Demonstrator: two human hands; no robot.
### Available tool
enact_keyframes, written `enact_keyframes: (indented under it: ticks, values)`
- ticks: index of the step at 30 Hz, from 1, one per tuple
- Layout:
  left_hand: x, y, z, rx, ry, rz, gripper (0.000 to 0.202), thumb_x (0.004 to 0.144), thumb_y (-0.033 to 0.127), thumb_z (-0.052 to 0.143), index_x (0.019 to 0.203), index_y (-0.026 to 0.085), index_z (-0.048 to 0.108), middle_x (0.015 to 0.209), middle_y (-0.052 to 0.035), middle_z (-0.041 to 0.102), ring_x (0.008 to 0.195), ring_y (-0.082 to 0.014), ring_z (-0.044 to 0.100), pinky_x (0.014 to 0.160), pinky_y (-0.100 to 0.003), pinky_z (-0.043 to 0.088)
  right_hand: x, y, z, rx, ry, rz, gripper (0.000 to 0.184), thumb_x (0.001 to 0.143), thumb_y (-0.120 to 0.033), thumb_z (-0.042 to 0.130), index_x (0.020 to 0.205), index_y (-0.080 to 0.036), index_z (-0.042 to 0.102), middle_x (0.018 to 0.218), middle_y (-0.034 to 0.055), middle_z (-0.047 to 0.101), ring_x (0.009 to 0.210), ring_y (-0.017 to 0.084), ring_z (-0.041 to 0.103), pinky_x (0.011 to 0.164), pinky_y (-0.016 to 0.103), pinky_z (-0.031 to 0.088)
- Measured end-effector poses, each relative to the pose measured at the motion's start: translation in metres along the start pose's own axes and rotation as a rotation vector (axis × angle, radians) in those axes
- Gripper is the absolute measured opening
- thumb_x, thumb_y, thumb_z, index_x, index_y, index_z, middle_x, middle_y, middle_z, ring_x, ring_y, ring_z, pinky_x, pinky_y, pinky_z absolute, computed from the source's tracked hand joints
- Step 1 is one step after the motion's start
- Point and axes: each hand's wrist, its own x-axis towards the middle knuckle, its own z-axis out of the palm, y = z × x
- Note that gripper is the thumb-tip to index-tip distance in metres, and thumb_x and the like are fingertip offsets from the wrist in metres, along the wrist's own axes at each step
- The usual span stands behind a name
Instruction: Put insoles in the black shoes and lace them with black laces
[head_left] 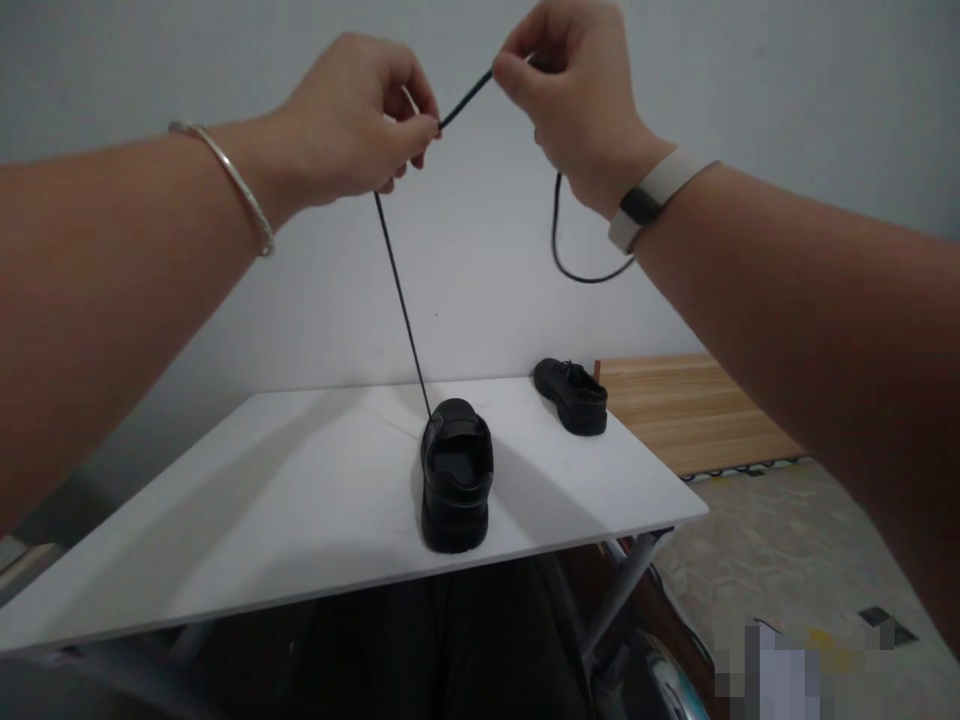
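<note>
My left hand [367, 120] and my right hand [574, 85] are both raised high above the table, closed in a pinch on one thin black shoelace [403, 295]. From the left hand the lace drops in a taut line to a black shoe [456, 480], which stands with its heel toward me. Between my hands a short stretch of lace slants up to the right. Beyond the right hand a loose loop hangs down and passes behind my wrist. The shoe's front eyelets are hidden behind its tongue and collar.
A second black shoe [571, 395], its lace tied, stands at the back right of the white table [300, 500]. The table meets a pale wall [465, 250]. To the right are a wooden board [675, 410] and a patterned floor [780, 540]. My legs are under the table.
</note>
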Motion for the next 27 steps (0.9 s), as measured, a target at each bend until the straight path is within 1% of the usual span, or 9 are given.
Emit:
enact_keyframes:
  ticks: [5, 8, 10, 12, 16, 18, 20, 24, 27]
  values:
    - [-0.016, -0.014, -0.006, 0.159, -0.102, 0.029, 0.042, 0.094, 0.032, 0.039, 0.117, 0.005, 0.062, 0.086, -0.0006, 0.062, 0.080, -0.0096, 0.061, 0.081, -0.030, 0.041, -0.009, -0.027, -0.008, 0.006, -0.362, 0.156, 0.013, 0.085, -0.018, 0.062, 0.072, -0.016, 0.059, 0.064, -0.0058, 0.051, 0.063, 0.006, 0.047, 0.055, 0.019, 0.033]
    - [-0.036, -0.042, -0.002, 0.187, -0.216, 0.030, 0.023, 0.087, 0.031, 0.061, 0.097, 0.013, 0.072, 0.070, 0.0023, 0.063, 0.066, -0.0104, 0.057, 0.072, -0.022, 0.039, -0.027, -0.035, -0.007, -0.052, -0.607, 0.179, 0.012, 0.082, -0.016, 0.068, 0.071, -0.013, 0.064, 0.056, -0.0056, 0.051, 0.052, 0.005, 0.038, 0.049, 0.021, 0.027]
    - [-0.049, -0.058, -0.002, 0.118, -0.446, -0.085, 0.010, 0.077, 0.027, 0.073, 0.075, 0.017, 0.074, 0.053, 0.0035, 0.056, 0.055, -0.0127, 0.054, 0.060, -0.022, 0.037, -0.039, -0.037, -0.002, -0.050, -0.726, 0.178, 0.012, 0.078, -0.011, 0.073, 0.067, -0.011, 0.066, 0.052, -0.0041, 0.052, 0.050, 0.006, 0.039, 0.047, 0.021, 0.028]
    - [-0.057, -0.063, -0.008, 0.021, -0.474, -0.187, 0.012, 0.078, 0.025, 0.072, 0.068, 0.018, 0.071, 0.050, 0.0030, 0.054, 0.050, -0.0129, 0.052, 0.058, -0.023, 0.037, -0.046, -0.041, 0.006, 0.055, -0.774, 0.197, 0.014, 0.077, -0.010, 0.074, 0.066, -0.011, 0.065, 0.052, -0.0031, 0.053, 0.049, 0.006, 0.041, 0.047, 0.021, 0.032]
    - [-0.060, -0.039, -0.026, -0.496, -0.143, -0.323, 0.019, 0.093, 0.014, 0.044, 0.090, 0.011, 0.062, 0.076, -0.0013, 0.065, 0.070, -0.0125, 0.065, 0.077, -0.032, 0.049, -0.042, -0.068, 0.028, 0.487, -0.658, 0.400, 0.022, 0.089, -0.012, 0.063, 0.068, -0.013, 0.058, 0.052, -0.0040, 0.050, 0.048, 0.006, 0.046, 0.048, 0.019, 0.042]
    - [-0.056, -0.023, -0.032, -0.736, -0.164, -0.412, 0.019, 0.096, 0.018, 0.040, 0.096, 0.010, 0.058, 0.087, -0.0052, 0.067, 0.083, -0.0175, 0.069, 0.084, -0.041, 0.050, -0.034, -0.087, 0.039, 0.674, -0.550, 0.516, 0.025, 0.095, -0.012, 0.054, 0.070, -0.014, 0.052, 0.057, -0.0033, 0.053, 0.052, 0.006, 0.053, 0.055, 0.019, 0.049]
    - [-0.053, -0.014, -0.037, -0.856, -0.248, -0.518, 0.027, 0.099, 0.031, 0.039, 0.092, 0.011, 0.056, 0.080, -0.0045, 0.064, 0.078, -0.0186, 0.068, 0.081, -0.043, 0.050, -0.025, -0.102, 0.049, 0.782, -0.466, 0.568, 0.026, 0.098, -0.013, 0.048, 0.072, -0.015, 0.048, 0.063, -0.0033, 0.055, 0.057, 0.005, 0.058, 0.063, 0.018, 0.053]
    - [-0.061, -0.023, -0.052, -0.897, -0.235, -0.609, 0.024, 0.097, 0.029, 0.048, 0.082, 0.014, 0.058, 0.055, 0.0068, 0.033, 0.044, -0.0033, 0.035, 0.056, -0.022, 0.037, -0.024, -0.103, 0.057, 0.885, -0.386, 0.546, 0.026, 0.097, -0.010, 0.050, 0.072, -0.016, 0.047, 0.065, -0.0039, 0.055, 0.062, 0.006, 0.064, 0.073, 0.022, 0.058]
    - [-0.079, -0.051, -0.066, -0.839, -0.172, -0.599, 0.017, 0.090, 0.022, 0.058, 0.075, 0.014, 0.061, 0.056, 0.0069, 0.023, 0.044, -0.0039, 0.018, 0.046, -0.021, 0.013, -0.045, -0.083, 0.052, 0.844, -0.477, 0.517, 0.020, 0.092, -0.005, 0.054, 0.075, -0.015, 0.051, 0.069, -0.0025, 0.059, 0.066, 0.010, 0.068, 0.069, 0.027, 0.059]
